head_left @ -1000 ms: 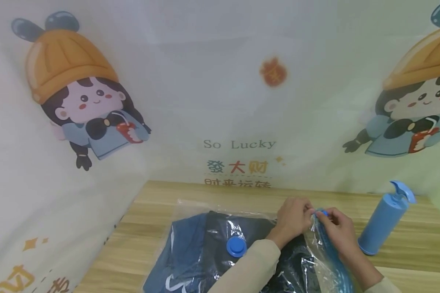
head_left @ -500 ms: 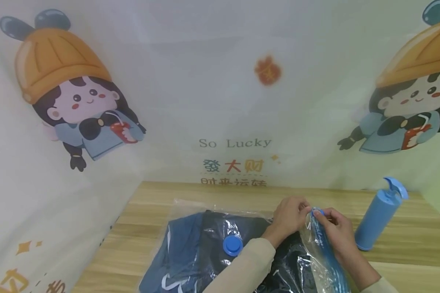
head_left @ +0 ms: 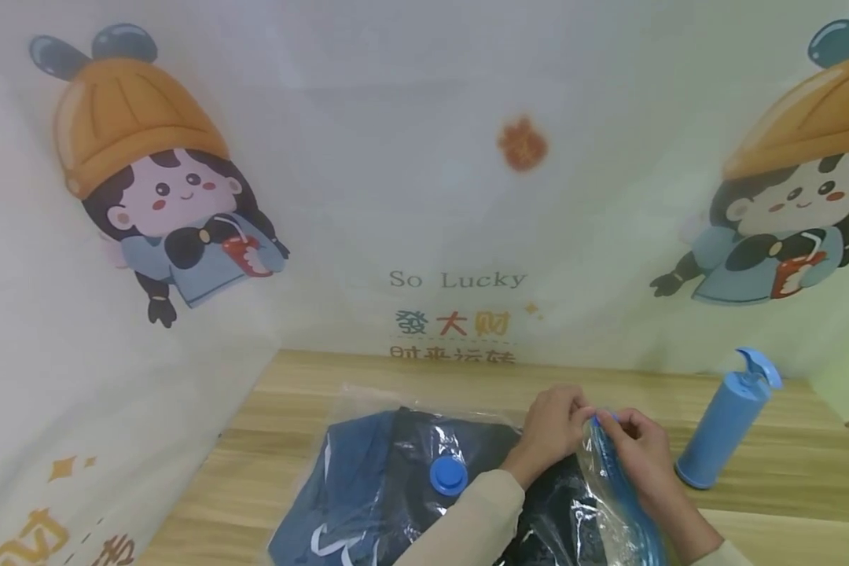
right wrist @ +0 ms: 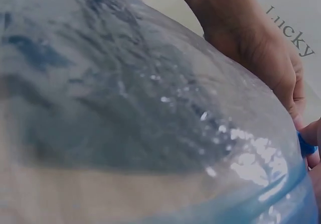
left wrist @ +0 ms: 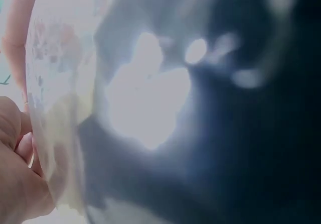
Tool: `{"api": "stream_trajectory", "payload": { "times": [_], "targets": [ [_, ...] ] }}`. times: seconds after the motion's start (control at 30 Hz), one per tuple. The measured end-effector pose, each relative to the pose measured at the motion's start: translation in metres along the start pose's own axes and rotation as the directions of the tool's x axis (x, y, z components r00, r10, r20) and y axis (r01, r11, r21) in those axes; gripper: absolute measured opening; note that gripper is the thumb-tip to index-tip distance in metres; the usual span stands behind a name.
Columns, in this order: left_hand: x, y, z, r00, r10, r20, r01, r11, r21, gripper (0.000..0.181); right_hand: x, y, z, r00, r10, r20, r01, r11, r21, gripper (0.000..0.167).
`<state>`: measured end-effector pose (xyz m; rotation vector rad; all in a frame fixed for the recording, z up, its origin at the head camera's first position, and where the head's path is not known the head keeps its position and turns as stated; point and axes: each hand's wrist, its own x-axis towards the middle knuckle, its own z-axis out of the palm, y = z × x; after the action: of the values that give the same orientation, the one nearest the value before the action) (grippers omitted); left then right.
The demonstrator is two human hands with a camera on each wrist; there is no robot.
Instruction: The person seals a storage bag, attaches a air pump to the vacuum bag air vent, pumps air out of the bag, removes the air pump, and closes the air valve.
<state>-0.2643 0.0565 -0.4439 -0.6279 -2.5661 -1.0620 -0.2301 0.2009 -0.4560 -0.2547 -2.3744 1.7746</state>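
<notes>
A clear plastic vacuum storage bag [head_left: 357,397] lies on the table with dark and blue clothing [head_left: 357,464] inside. A round blue valve [head_left: 449,475] sits on its top face. My left hand [head_left: 553,428] pinches the far end of the bag's right edge. Right beside it, my right hand [head_left: 644,456] pinches a small blue zip slider [right wrist: 305,144] on the blue seal strip [head_left: 630,491]. Fingers cover most of the slider in the head view. In the left wrist view, glossy plastic over dark cloth fills most of the picture, blurred by glare.
A blue hand pump [head_left: 723,432] stands upright, slightly tilted in view, to the right of my right hand. The wooden table [head_left: 255,440] ends at the back against a printed cloth backdrop [head_left: 396,196], which also hangs along the left side.
My right hand and the slider have shifted slightly left, closer to the left fingertips. Both hands keep their pinch. The head view has swayed a little, and the bag otherwise looks the same.
</notes>
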Motion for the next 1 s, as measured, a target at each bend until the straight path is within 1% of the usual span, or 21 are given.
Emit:
{"api": "stream_trajectory", "payload": {
  "times": [0.07,0.13,0.3,0.4,0.5,0.53,0.6,0.73,0.77,0.83,0.9,1.0],
  "targets": [
    [0.001,-0.002,0.0,1.0,0.001,0.004,-0.001,1.0,-0.006,0.014,0.0,0.0,0.001,1.0,0.0,0.015,0.001,1.0,-0.007,0.02],
    [0.003,-0.002,-0.003,1.0,-0.012,0.016,0.012,1.0,-0.019,0.013,0.0,-0.001,0.001,1.0,0.004,0.03,-0.003,1.0,-0.004,0.021],
    [0.008,-0.003,-0.007,0.997,-0.068,0.025,0.069,0.997,-0.044,0.013,0.0,0.0,-0.001,0.996,-0.024,0.081,0.024,1.0,-0.001,0.021],
    [0.011,-0.003,-0.008,0.993,-0.11,0.034,0.111,0.993,-0.033,0.014,0.0,0.002,-0.007,0.988,-0.011,0.152,0.013,1.0,-0.011,0.021],
    [0.012,-0.003,-0.008,0.988,-0.142,0.061,0.143,0.989,-0.028,0.014,0.001,0.005,-0.013,0.973,0.02,0.231,-0.015,1.0,-0.023,0.021],
    [0.013,-0.004,-0.008,0.988,-0.136,0.07,0.138,0.99,-0.034,0.014,0.001,0.005,-0.015,0.968,0.027,0.249,-0.022,0.999,-0.023,0.021],
    [0.014,-0.004,-0.01,0.991,-0.103,0.086,0.107,0.993,-0.049,0.012,0.003,0.006,-0.018,0.965,0.026,0.26,-0.021,1.0,-0.023,0.021],
    [0.016,-0.008,-0.012,0.993,-0.006,0.121,0.016,0.997,-0.08,0.014,0.007,0.006,-0.018,0.969,0.006,0.246,0.0,1.0,-0.021,0.025],
    [0.017,-0.008,-0.013,0.992,0.007,0.127,0.005,0.996,-0.092,0.015,0.007,0.006,-0.018,0.97,0.005,0.245,0.001,1.0,-0.022,0.025],
    [0.017,-0.009,-0.012,0.991,0.018,0.134,-0.003,0.993,-0.114,0.015,0.007,0.007,-0.019,0.967,0.006,0.253,-0.001,1.0,-0.019,0.026],
    [0.016,-0.008,-0.01,0.991,0.013,0.132,0.006,0.99,-0.141,0.017,0.005,0.009,-0.02,0.964,0.01,0.265,-0.008,1.0,-0.008,0.026],
    [0.016,-0.004,-0.009,0.991,-0.021,0.129,0.04,0.988,-0.149,0.016,0.004,0.012,-0.024,0.96,0.016,0.28,-0.021,1.0,0.014,0.025]
  ]
}}
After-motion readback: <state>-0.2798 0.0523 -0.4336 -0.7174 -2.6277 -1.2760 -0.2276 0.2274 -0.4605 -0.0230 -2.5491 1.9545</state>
